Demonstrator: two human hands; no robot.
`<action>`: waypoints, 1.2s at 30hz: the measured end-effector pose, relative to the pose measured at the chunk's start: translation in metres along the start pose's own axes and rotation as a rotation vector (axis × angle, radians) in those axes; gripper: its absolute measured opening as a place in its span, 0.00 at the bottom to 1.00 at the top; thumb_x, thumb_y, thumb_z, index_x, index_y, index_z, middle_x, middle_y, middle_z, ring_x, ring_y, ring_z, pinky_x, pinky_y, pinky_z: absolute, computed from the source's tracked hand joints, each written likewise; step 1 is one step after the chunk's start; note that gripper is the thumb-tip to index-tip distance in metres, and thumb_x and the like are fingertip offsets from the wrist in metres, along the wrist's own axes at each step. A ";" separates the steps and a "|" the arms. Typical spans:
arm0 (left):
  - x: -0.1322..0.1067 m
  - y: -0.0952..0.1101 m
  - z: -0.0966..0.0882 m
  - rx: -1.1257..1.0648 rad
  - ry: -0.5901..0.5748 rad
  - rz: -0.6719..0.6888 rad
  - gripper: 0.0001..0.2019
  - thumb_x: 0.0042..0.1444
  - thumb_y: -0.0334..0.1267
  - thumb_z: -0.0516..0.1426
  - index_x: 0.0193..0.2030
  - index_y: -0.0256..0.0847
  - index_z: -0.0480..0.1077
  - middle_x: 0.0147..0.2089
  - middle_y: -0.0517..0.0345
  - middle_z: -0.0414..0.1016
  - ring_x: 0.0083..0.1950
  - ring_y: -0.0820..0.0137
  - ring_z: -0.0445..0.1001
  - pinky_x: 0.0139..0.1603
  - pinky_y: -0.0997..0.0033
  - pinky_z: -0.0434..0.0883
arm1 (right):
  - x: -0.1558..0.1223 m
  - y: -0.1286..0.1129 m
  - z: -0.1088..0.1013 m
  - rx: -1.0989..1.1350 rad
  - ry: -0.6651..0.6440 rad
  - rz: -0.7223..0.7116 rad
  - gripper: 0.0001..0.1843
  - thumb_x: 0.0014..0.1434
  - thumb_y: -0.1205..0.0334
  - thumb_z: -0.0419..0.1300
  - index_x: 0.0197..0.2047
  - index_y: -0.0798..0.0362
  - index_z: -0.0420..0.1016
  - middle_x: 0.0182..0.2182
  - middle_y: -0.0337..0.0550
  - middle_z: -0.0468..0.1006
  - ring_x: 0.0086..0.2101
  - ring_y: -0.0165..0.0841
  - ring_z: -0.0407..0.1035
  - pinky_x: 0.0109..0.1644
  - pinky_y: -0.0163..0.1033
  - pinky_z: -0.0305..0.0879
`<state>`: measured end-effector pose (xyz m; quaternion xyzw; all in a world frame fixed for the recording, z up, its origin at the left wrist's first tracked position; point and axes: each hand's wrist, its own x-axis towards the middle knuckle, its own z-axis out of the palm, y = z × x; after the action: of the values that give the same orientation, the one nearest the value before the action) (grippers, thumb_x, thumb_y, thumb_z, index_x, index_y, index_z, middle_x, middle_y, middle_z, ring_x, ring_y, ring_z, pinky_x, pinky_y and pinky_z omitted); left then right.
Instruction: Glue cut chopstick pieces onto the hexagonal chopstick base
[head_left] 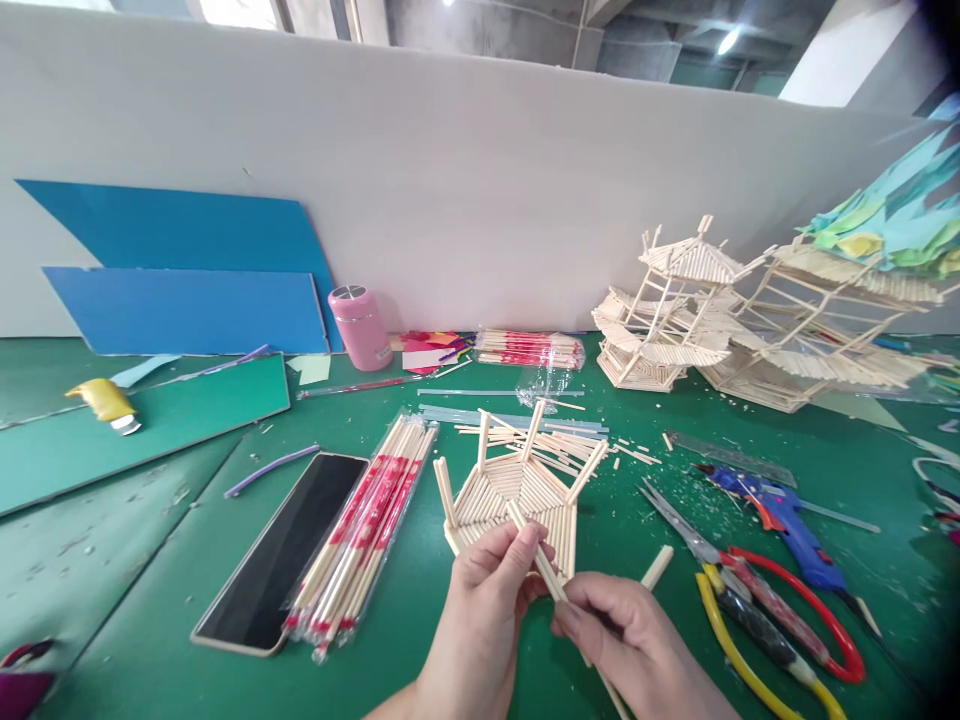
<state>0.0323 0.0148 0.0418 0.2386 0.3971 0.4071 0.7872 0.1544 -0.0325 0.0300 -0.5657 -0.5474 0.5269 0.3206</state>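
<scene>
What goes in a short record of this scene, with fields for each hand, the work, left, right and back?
Left hand: pinching a thin wooden piece between thumb and fingers
Right hand: gripping the same piece, nearer the wearer
Work: stick frame with posts around its edge, just beyond the hands
Left side: phone, partly under a packet of sticks
Right side: scissors, blue glue gun
Back: pink cup; stick towers to the right
Surface: green table
</scene>
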 end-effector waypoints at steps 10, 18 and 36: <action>-0.014 -0.015 -0.033 0.909 -0.227 0.467 0.11 0.52 0.40 0.54 0.24 0.38 0.71 0.21 0.56 0.66 0.23 0.73 0.63 0.25 0.73 0.60 | 0.000 0.003 -0.017 -0.186 -0.062 -0.026 0.18 0.58 0.55 0.51 0.20 0.55 0.59 0.20 0.33 0.53 0.23 0.25 0.49 0.25 0.31 0.46; -0.009 0.003 -0.030 1.740 -0.556 0.975 0.16 0.53 0.25 0.45 0.46 0.32 0.68 0.39 0.39 0.72 0.43 0.53 0.67 0.51 0.46 0.49 | -0.007 -0.009 -0.025 -0.665 -0.112 -0.175 0.16 0.58 0.63 0.49 0.19 0.54 0.59 0.20 0.34 0.61 0.22 0.25 0.55 0.24 0.32 0.47; -0.008 0.016 -0.018 0.283 -0.259 -0.130 0.14 0.54 0.41 0.53 0.24 0.34 0.69 0.20 0.60 0.64 0.20 0.79 0.59 0.25 0.76 0.57 | -0.007 -0.028 -0.030 -0.330 0.384 -0.298 0.07 0.58 0.60 0.52 0.37 0.50 0.69 0.25 0.40 0.70 0.28 0.31 0.67 0.26 0.32 0.62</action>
<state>0.0076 0.0185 0.0461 0.3711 0.3602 0.2614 0.8150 0.1761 -0.0271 0.0649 -0.6129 -0.6320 0.2614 0.3957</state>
